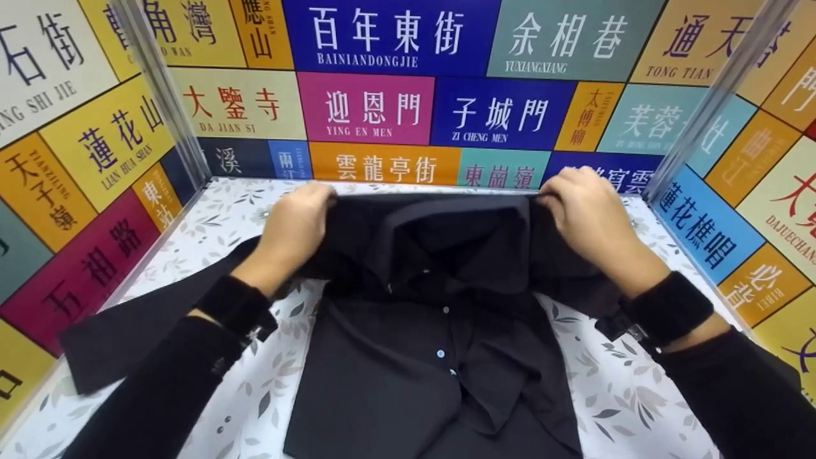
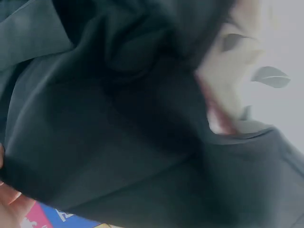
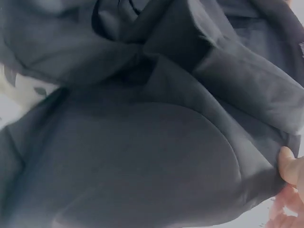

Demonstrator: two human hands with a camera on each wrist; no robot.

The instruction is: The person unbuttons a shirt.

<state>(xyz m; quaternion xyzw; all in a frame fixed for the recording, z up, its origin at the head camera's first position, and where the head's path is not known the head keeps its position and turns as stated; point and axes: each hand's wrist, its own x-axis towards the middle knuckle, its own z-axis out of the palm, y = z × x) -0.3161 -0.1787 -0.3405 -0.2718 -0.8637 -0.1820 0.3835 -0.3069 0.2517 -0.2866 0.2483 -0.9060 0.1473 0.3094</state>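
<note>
A black button-up shirt [image 1: 382, 357] lies front up, its collar [image 1: 459, 223] at the far end and small pale buttons down the middle. My left hand [image 1: 298, 220] pinches the left shoulder edge, lifting it off the table. At the right shoulder, my right hand [image 1: 590, 217] grips the cloth between thumb and fingers. The top edge stretches taut between both hands. One sleeve [image 1: 146, 319] trails out to the left; the other is mostly hidden under my right forearm. In the right wrist view, thumb and fingers [image 3: 290, 168] pinch the shirt's edge.
The table [image 1: 612, 389] has a white cover with grey leaf prints. Colourful panels with Chinese lettering stand at the back [image 1: 370, 108], left [image 1: 95, 146] and right [image 1: 752, 210], close behind my hands. Clear corner strips join the panels. Black bands circle both wrists.
</note>
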